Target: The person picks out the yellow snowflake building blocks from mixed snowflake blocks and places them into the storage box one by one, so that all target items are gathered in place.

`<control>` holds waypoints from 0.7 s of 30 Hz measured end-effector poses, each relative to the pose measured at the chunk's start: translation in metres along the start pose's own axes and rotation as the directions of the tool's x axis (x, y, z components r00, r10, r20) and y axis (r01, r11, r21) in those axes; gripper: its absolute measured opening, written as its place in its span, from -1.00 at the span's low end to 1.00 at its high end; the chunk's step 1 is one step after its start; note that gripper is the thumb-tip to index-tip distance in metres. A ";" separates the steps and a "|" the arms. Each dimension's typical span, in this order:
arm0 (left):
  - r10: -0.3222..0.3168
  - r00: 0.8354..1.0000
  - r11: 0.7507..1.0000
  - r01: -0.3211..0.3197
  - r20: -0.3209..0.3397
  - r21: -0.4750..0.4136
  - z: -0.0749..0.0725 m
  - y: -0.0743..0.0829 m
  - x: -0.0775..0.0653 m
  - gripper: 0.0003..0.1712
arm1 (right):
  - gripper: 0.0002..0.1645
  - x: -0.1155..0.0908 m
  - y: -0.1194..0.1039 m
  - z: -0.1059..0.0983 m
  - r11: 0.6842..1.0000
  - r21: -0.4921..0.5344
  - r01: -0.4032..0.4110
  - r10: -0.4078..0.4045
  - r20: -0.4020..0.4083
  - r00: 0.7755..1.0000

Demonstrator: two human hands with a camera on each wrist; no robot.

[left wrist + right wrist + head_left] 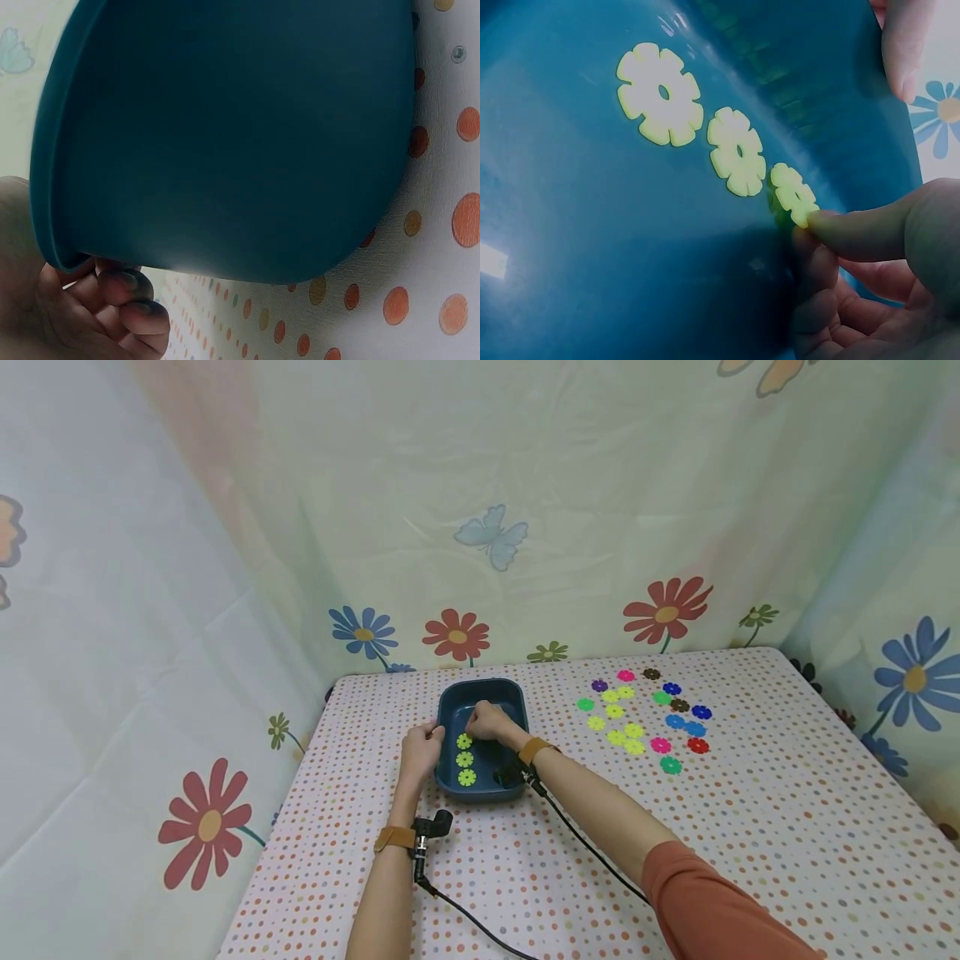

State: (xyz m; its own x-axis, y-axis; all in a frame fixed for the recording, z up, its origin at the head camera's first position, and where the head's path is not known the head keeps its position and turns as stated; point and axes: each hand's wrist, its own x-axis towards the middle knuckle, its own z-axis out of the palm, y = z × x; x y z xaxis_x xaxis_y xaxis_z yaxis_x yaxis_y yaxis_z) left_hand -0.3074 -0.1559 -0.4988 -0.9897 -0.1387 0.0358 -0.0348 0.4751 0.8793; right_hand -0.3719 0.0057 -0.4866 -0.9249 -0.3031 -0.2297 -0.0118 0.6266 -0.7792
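Soft light fills the head view, while glare spots the tray (pixel 615 225).

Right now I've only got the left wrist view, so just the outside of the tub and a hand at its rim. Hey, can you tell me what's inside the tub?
Observer: A row of yellow flower pieces lies along the bottom of the tub.
Operator: Okay, is anyone touching them?
Observer: Yes, the right hand reaches in and pinches the end piece between thumb and finger.
Operator: And is there anything loose on the table beside the tub?
Observer: Yes, in the head view a scatter of flower pieces in mixed colors lies to the right of the tub.
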 end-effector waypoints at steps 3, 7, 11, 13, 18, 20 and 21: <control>-0.001 1.000 1.000 0.001 -0.004 0.006 0.000 0.000 0.000 -0.46 | -0.59 0.001 0.000 0.001 1.000 -0.005 -0.001 0.001 0.001 1.000; -0.007 1.000 1.000 0.007 -0.004 0.017 0.000 0.001 0.000 -0.47 | -0.49 0.001 -0.002 0.000 1.000 -0.019 -0.009 0.009 -0.001 1.000; -0.016 1.000 1.000 0.016 -0.002 0.008 0.001 0.002 -0.001 -0.46 | -0.47 0.000 -0.002 0.001 0.999 -0.032 -0.006 0.005 -0.007 1.000; -0.022 1.000 1.000 0.022 -0.003 0.001 0.001 0.002 -0.001 -0.46 | -0.46 0.000 -0.002 0.001 0.999 -0.039 -0.001 0.001 -0.012 1.000; -0.016 1.000 1.000 0.016 -0.007 0.003 0.001 0.003 -0.001 -0.47 | -0.46 0.000 -0.002 0.002 0.998 -0.056 0.004 -0.006 -0.021 1.000; -0.011 1.000 1.000 0.011 -0.007 0.008 0.000 0.002 -0.001 -0.47 | -0.45 0.000 -0.002 0.002 0.998 -0.059 0.001 -0.002 -0.019 1.000; -0.009 1.000 1.000 0.009 -0.007 0.010 0.000 0.002 -0.001 -0.47 | -0.45 0.000 -0.002 0.002 0.998 -0.059 -0.001 0.000 -0.017 1.000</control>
State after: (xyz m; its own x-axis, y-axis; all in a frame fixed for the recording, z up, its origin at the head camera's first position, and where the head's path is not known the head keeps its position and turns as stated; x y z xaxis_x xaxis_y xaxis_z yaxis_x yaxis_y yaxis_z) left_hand -0.3064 -0.1543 -0.4970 -0.9884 -0.1489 0.0312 -0.0451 0.4824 0.8748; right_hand -0.3717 0.0031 -0.4862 -0.9313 -0.2904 -0.2199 -0.0330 0.6684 -0.7431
